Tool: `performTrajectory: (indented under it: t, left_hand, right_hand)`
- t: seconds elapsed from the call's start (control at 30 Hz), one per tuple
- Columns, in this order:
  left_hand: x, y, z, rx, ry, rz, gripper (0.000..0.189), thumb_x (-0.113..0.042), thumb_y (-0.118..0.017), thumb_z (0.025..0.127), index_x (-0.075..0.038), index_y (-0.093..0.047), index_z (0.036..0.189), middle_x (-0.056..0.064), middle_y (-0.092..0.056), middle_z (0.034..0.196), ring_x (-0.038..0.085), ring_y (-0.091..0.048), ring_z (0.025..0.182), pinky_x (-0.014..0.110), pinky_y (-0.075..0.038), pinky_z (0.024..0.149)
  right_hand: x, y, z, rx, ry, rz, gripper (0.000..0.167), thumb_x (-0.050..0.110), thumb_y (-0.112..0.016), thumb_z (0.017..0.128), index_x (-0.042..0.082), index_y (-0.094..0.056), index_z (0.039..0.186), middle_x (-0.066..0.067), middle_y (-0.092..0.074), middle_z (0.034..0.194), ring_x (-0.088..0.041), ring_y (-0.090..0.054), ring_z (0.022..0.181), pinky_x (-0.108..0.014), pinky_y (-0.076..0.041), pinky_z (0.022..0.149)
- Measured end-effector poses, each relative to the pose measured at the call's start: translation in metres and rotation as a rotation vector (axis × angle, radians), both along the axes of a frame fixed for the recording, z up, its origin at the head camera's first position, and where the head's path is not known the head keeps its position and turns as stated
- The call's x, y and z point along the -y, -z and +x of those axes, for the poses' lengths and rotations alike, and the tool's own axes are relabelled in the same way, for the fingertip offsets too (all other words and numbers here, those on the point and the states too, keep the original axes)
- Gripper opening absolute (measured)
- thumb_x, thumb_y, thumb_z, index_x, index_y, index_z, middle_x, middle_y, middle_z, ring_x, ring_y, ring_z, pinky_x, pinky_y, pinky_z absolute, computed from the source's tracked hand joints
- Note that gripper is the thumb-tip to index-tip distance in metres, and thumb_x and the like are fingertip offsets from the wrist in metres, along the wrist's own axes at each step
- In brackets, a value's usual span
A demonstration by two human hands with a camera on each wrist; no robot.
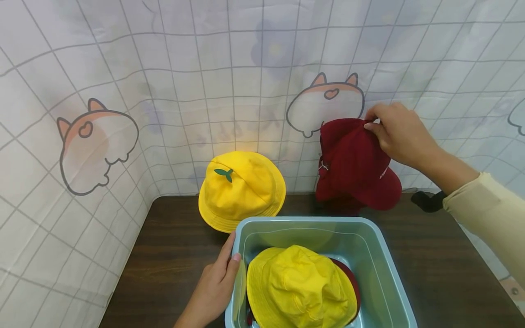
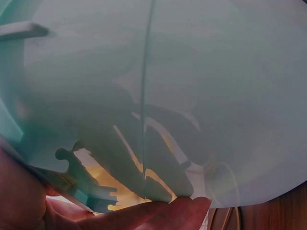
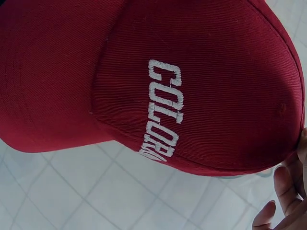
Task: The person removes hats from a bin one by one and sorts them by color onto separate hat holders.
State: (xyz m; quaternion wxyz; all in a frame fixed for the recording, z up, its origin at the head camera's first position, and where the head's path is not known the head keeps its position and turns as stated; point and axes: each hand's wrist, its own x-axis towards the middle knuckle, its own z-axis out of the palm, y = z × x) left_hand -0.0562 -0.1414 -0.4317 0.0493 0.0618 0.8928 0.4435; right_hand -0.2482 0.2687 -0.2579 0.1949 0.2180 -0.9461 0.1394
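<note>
Pinched at the top of its crown by my right hand [image 1: 399, 132], a dark red baseball cap [image 1: 354, 159] hangs behind the basin, brim toward the lower right. White embroidered letters show across its front [image 3: 163, 110] in the right wrist view. My left hand [image 1: 213, 282] holds the left wall of a light blue plastic basin [image 1: 389, 273], thumb at the rim and fingers along the outside. In the left wrist view, fingertips [image 2: 192, 211] lie against the basin's translucent wall. Inside the basin, a yellow bucket hat [image 1: 301, 287] covers most of a dark red item [image 1: 350, 280].
Another yellow bucket hat [image 1: 242, 191], with a green sprout on it, stands behind the basin against the white checked cloth [image 1: 184, 91]. A black object [image 1: 428, 201] lies at the right on the dark wood table [image 1: 156, 255], near the right sleeve.
</note>
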Motion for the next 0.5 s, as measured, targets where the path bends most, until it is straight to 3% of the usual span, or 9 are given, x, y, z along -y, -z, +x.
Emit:
performTrajectory:
  t: [0.37, 0.5]
  left_hand:
    - [0.003, 0.002, -0.001, -0.001, 0.009, 0.002, 0.056, -0.045, -0.038, 0.111, -0.029, -0.025, 0.163, 0.013, -0.072, 0.121, 0.007, -0.067, 0.087, 0.04, -0.056, 0.086]
    - [0.004, 0.003, -0.001, -0.001, 0.011, -0.001, 0.056, -0.045, -0.038, 0.111, -0.029, -0.025, 0.163, 0.012, -0.073, 0.118, 0.006, -0.066, 0.085, 0.039, -0.056, 0.085]
  right_hand:
    - [-0.009, 0.017, 0.001, -0.009, 0.025, 0.021, 0.013, 0.007, -0.062, 0.1, 0.0, -0.064, 0.111, -0.02, -0.066, 0.096, -0.034, -0.055, 0.087, -0.049, -0.048, 0.067]
    - [-0.014, 0.024, 0.002, 0.024, 0.053, 0.016, 0.015, 0.008, -0.062, 0.1, -0.001, -0.064, 0.113, -0.022, -0.066, 0.097, -0.035, -0.057, 0.088, -0.051, -0.054, 0.066]
